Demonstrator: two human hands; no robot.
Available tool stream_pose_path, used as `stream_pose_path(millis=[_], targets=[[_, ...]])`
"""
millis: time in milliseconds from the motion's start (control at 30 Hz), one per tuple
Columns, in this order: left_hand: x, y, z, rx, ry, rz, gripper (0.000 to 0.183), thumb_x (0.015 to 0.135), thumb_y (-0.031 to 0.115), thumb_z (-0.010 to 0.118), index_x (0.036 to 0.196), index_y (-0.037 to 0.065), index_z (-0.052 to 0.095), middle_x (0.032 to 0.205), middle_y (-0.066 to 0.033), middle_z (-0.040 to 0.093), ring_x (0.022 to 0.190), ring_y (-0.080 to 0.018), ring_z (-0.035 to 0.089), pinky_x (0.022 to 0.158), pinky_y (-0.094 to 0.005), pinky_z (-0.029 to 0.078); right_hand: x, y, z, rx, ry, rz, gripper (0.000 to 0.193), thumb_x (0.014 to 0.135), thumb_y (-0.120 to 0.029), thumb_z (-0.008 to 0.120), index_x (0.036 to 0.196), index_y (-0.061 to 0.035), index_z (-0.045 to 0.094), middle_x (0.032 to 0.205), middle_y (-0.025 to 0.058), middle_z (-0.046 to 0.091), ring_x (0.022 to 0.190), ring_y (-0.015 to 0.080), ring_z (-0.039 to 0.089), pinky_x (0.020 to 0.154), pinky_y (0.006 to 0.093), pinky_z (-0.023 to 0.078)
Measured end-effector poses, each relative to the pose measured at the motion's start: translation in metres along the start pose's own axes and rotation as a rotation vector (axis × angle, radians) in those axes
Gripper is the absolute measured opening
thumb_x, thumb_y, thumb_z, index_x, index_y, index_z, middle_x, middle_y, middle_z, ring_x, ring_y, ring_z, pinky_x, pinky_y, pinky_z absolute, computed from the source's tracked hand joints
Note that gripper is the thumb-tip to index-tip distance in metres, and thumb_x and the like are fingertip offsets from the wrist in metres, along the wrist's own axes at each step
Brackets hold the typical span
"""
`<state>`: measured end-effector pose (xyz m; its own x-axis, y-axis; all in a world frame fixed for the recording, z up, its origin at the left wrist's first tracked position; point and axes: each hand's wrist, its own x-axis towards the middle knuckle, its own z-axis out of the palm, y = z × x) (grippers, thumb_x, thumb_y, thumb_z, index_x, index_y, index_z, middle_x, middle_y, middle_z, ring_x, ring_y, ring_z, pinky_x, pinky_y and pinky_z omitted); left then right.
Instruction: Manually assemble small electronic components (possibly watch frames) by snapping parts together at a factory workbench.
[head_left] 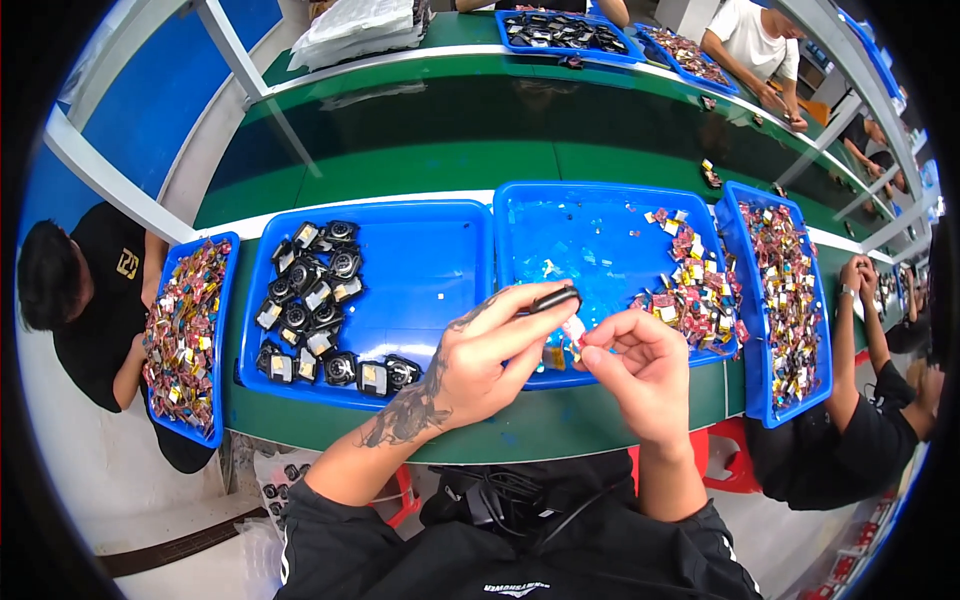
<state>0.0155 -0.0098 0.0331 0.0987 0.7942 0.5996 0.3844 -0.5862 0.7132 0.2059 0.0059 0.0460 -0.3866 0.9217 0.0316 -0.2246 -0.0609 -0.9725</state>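
My left hand (490, 350) is closed round a small black plastic housing (555, 300), above the front of the middle blue tray (503, 230). Just below the housing, between my two hands, shows a small pinkish-red circuit board (573, 332). My right hand (642, 368) has thumb and forefinger pinched together at the edge of that board; the fingers partly hide what they grip. To the left, another blue tray (430, 260) holds several black camera-like units (318, 300) with round lenses. Loose red circuit boards (695, 290) lie heaped at the right of the middle tray, with bluish film scraps to their left.
Narrow blue trays full of boards stand at the left (188, 340) and right (785, 300). Behind runs a green conveyor belt (400, 140) carrying a few small parts. Co-workers sit on both sides (90, 300) and across the belt (755, 50). Metal posts (120, 180) frame the bench.
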Motion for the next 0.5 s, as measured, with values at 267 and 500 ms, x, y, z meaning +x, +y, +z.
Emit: stream_pose_path(millis=[267,500], targets=[[-0.006,0.003,0.001,-0.093,-0.081,-0.097,0.017,0.081,0.002,0.072,0.098,0.002,0.071,0.094,-0.0139,0.069,0.083,-0.0260,0.070,0.070,-0.0306,0.056,0.000,-0.019,-0.015,-0.227,-0.081,0.009,0.012,0.087,0.003,0.065,0.099,0.0036,0.062,0.094,0.0070,0.065,0.088,0.0123,0.063,0.077,0.0257,0.055],[-0.010,0.006,0.008,-0.284,-0.129,-0.427,0.013,0.083,0.003,0.070,0.096,-0.001,0.071,0.092,-0.0125,0.070,0.081,-0.0188,0.070,0.067,-0.0275,0.057,0.007,-0.012,-0.012,-0.450,-0.037,0.057,0.009,0.094,-0.010,0.060,0.094,-0.0008,0.060,0.086,0.0034,0.061,0.081,0.0107,0.059,0.069,0.0250,0.049]])
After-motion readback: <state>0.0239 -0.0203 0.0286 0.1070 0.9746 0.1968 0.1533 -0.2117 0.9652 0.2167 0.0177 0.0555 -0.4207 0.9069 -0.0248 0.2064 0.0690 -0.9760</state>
